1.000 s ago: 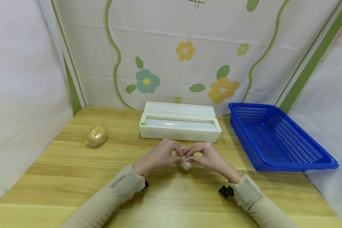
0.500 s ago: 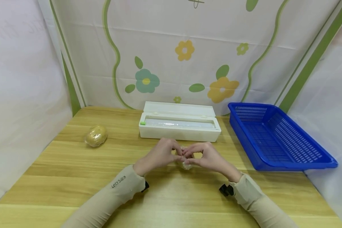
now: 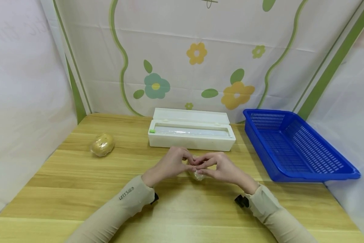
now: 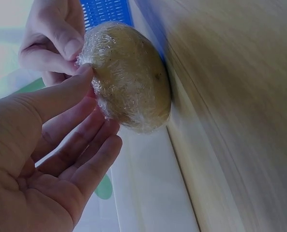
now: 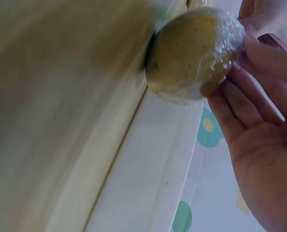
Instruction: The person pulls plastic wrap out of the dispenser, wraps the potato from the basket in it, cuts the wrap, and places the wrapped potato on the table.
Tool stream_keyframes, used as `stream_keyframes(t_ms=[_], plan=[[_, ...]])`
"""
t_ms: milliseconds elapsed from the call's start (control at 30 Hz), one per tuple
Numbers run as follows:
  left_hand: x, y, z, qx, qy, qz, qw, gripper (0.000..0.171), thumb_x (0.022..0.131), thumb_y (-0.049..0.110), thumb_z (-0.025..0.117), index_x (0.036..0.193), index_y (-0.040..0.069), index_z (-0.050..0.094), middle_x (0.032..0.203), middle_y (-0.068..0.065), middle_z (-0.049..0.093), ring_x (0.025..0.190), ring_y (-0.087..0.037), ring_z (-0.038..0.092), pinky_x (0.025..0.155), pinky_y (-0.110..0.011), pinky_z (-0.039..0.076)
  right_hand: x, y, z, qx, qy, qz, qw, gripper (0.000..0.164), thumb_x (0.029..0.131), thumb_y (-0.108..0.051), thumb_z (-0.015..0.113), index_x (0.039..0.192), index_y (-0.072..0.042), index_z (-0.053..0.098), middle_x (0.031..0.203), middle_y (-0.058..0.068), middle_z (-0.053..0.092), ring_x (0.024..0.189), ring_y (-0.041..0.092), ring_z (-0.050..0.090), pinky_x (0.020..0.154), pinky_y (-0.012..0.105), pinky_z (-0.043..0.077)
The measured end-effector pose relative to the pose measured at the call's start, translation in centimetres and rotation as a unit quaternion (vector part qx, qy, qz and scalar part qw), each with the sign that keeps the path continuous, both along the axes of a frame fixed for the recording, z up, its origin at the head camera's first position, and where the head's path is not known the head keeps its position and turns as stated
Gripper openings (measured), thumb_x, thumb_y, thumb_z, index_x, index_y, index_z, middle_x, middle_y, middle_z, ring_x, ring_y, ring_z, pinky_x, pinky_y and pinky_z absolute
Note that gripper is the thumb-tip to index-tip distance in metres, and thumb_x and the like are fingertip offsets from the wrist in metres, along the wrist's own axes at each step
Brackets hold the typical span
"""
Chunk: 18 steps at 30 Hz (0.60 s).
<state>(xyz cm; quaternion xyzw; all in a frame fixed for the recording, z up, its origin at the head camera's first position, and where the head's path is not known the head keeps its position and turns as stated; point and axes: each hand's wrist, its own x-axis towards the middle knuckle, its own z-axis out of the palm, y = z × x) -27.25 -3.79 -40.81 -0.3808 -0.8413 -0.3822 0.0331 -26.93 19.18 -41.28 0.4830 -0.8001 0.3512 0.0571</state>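
A yellow-brown potato wrapped in clear plastic wrap sits on the table between the two hands, just in front of the white box. Its wrap is crinkled and gathered on the upper side. My left hand pinches this gathered film between thumb and fingers from the left. From the right, my right hand pinches at the same spot, its fingertips meeting those of the left. Seen from above, the hands cover most of the potato; the right wrist view shows its smooth lower side under tight film.
A second film-wrapped potato lies at the table's left. The white cling film box stands behind the hands, lid raised, with a film roll and a green slider. On the right is a blue plastic basket.
The fingers have shifted slightly over the top of the potato, working the film. Both arms, the box, the basket and the other potato stay in place.
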Motion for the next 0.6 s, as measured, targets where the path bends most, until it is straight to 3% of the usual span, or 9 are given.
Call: stream_keyframes(t_ms=[200, 400, 600], plan=[[-0.01, -0.03, 0.02, -0.007, -0.006, 0.003, 1.0000, 0.010, 0.080, 0.020, 0.084, 0.084, 0.014, 0.079, 0.091, 0.005, 0.071, 0.089, -0.010, 0.063, 0.081, -0.040, 0.053, -0.22, 0.75, 0.32, 0.051, -0.028, 0.015, 0.998, 0.031, 0.080, -0.014, 0.084, 0.110, -0.011, 0.077, 0.123, -0.001, 0.064, 0.113, 0.017, 0.060, 0.091, 0.034, 0.050], [0.06, -0.02, 0.12, -0.009, -0.007, -0.001, 0.9999, 0.008, 0.081, 0.018, 0.083, 0.086, 0.013, 0.078, 0.092, 0.004, 0.071, 0.090, -0.009, 0.063, 0.082, -0.039, 0.053, -0.50, 0.66, 0.16, 0.023, -0.042, 0.029, 0.998, 0.029, 0.078, -0.012, 0.084, 0.106, -0.006, 0.077, 0.120, 0.005, 0.067, 0.112, 0.023, 0.062, 0.089, 0.035, 0.051], [0.06, -0.17, 0.33, -0.015, -0.004, -0.012, 0.9998, 0.006, 0.083, 0.015, 0.082, 0.087, 0.012, 0.078, 0.094, 0.004, 0.071, 0.092, -0.009, 0.062, 0.085, -0.040, 0.052, -0.11, 0.15, 0.40, -0.014, -0.034, 0.034, 0.999, 0.026, 0.073, 0.003, 0.084, 0.098, 0.002, 0.076, 0.112, 0.014, 0.069, 0.106, 0.033, 0.064, 0.081, 0.039, 0.055]])
